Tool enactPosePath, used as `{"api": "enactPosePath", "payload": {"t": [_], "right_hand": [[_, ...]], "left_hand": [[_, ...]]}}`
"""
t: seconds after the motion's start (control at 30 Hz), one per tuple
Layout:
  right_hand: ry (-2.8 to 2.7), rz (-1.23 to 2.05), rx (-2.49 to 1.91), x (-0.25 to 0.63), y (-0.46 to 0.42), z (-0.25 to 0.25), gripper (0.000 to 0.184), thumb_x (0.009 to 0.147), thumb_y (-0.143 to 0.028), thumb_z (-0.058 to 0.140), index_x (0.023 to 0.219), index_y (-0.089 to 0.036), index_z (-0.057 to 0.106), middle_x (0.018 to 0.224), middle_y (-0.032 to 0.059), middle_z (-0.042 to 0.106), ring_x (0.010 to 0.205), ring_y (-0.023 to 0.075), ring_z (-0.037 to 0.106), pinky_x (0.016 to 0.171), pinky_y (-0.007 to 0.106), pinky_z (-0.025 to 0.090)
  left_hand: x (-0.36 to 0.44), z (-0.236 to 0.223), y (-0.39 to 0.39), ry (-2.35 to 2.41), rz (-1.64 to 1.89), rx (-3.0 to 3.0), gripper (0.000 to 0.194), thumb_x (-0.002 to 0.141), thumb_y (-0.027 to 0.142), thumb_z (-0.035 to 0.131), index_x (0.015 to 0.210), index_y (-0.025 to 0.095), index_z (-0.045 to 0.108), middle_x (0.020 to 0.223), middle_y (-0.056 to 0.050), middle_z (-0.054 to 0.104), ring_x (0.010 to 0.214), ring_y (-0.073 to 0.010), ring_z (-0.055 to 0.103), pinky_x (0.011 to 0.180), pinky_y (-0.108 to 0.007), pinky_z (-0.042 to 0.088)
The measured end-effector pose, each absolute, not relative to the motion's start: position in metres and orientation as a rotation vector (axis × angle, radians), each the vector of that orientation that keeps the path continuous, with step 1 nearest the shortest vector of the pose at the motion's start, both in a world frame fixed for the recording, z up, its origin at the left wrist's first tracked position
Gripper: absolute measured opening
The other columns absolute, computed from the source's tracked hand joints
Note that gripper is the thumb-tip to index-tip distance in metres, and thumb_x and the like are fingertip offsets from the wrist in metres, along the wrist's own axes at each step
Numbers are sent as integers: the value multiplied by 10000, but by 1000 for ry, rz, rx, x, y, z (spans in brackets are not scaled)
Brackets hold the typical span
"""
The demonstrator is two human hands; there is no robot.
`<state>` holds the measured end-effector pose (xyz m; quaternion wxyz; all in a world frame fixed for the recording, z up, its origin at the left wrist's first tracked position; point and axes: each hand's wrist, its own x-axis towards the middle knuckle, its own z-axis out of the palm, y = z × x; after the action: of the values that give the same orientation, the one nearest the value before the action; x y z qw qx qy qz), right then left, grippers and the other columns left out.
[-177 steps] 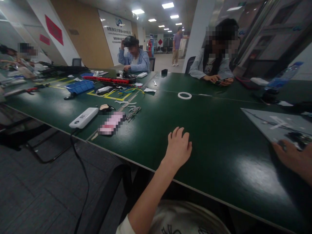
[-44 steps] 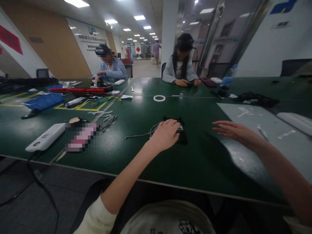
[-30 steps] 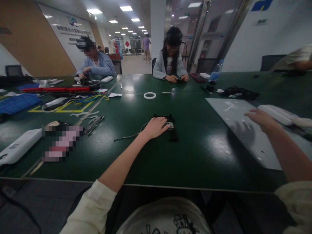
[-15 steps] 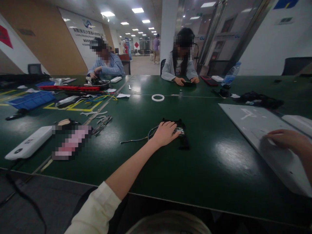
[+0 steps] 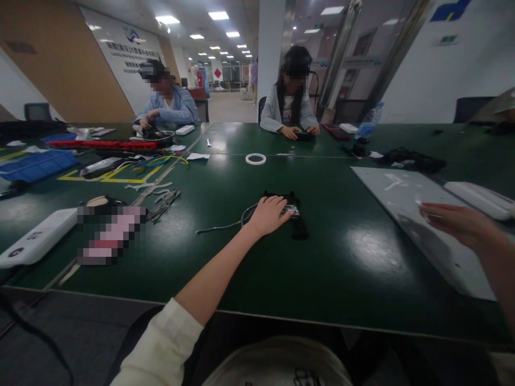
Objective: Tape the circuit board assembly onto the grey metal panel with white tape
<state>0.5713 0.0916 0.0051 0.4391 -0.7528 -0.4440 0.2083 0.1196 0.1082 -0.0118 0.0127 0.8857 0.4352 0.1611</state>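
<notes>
My left hand (image 5: 268, 214) lies flat, fingers stretched, on a small black device (image 5: 295, 214) with an exposed circuit board, in the middle of the dark green table (image 5: 314, 268). A thin grey cable (image 5: 219, 228) runs left from the device. My right hand (image 5: 458, 222) hovers just above a grey sheet (image 5: 406, 201) at the right, fingers extended and close together; I cannot make out anything in them.
A white tape ring (image 5: 256, 158) lies beyond the device. At the left are a white power bank (image 5: 38, 244), a pink item (image 5: 110, 236), small tools (image 5: 163, 201) and a blue tray (image 5: 36, 163). Two people sit across. A white bar (image 5: 478, 199) and a water bottle (image 5: 364, 128) stand right.
My left hand stays on the black device. My right hand has shifted a little left and lifted over the grey sheet.
</notes>
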Motion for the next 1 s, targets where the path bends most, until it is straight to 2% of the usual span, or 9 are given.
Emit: {"api": "enactPosePath", "payload": {"t": [0.13, 0.37, 0.43, 0.5, 0.6, 0.67, 0.77, 0.9, 1.0], "right_hand": [[-1008, 783, -1784, 511, 88, 22, 215, 611, -289, 700, 806, -208, 660, 963, 103, 638, 777, 144, 576, 570, 230, 429], [-1450, 1169, -1367, 341, 92, 37, 346, 671, -439, 671, 904, -183, 654, 664, -8, 541, 537, 56, 417, 428, 172, 264], [-1547, 1289, -1270, 298, 89, 33, 326, 703, -438, 638, 908, -186, 659, 641, -13, 531, 530, 60, 425, 436, 179, 271], [-1646, 1327, -1184, 266, 85, 27, 338, 761, -422, 579, 1019, -214, 643, 663, -11, 551, 544, 76, 455, 461, 193, 308], [-1875, 1124, -1132, 240, 78, 21, 424, 822, -362, 509, 1236, -274, 533, 695, -16, 587, 596, 117, 511, 559, 254, 406], [-2054, 870, -1117, 236, 76, 19, 388, 837, -311, 486, 1219, -294, 553, 809, 0, 630, 729, 156, 561, 682, 314, 443], [-2245, 558, -1182, 239, 74, 19, 301, 862, -311, 458, 1105, -301, 636, 1000, 19, 633, 907, 209, 567, 800, 371, 425], [-2433, 358, -1328, 247, 62, 20, 404, 861, -409, 474, 1257, -348, 527, 879, 41, 634, 788, 215, 580, 729, 356, 423], [-2518, 328, -1309, 256, 46, 28, 514, 829, -447, 522, 1327, -349, 445, 848, 48, 630, 736, 202, 572, 675, 319, 420]], "left_hand": [[120, -14, 108, 1357, 514, 2757, 575, 949, 497, 165, 1306, 140, 439, 1375, -98, 446, 1286, -225, 372, 1062, -431, 281], [120, -12, 106, 1371, 539, 2773, 513, 951, 467, 218, 1273, 151, 463, 1345, -106, 475, 1261, -233, 401, 1031, -446, 309], [119, -13, 106, 1335, 561, 2789, 449, 949, 423, 267, 1222, 158, 506, 1284, -105, 530, 1218, -232, 450, 1021, -438, 321], [118, -16, 109, 1295, 546, 2808, 360, 925, 351, 353, 1156, 162, 555, 1216, -101, 580, 1178, -231, 489, 1028, -428, 317], [115, -22, 113, 1275, 510, 2822, 341, 844, 264, 473, 1162, 175, 558, 1250, -96, 562, 1211, -238, 460, 1060, -435, 282], [114, -25, 114, 1287, 479, 2824, 432, 816, 248, 498, 1243, 184, 498, 1329, -96, 497, 1266, -238, 399, 1071, -444, 262], [113, -28, 114, 1311, 440, 2837, 494, 842, 257, 459, 1326, 180, 401, 1403, -100, 410, 1310, -226, 337, 1076, -439, 245], [114, -26, 113, 1322, 428, 2840, 456, 894, 288, 395, 1334, 172, 386, 1419, -100, 390, 1306, -220, 344, 1068, -427, 257], [118, -24, 114, 1366, 471, 2818, 445, 937, 387, 315, 1302, 162, 433, 1392, -97, 429, 1287, -227, 374, 1056, -425, 276]]}}
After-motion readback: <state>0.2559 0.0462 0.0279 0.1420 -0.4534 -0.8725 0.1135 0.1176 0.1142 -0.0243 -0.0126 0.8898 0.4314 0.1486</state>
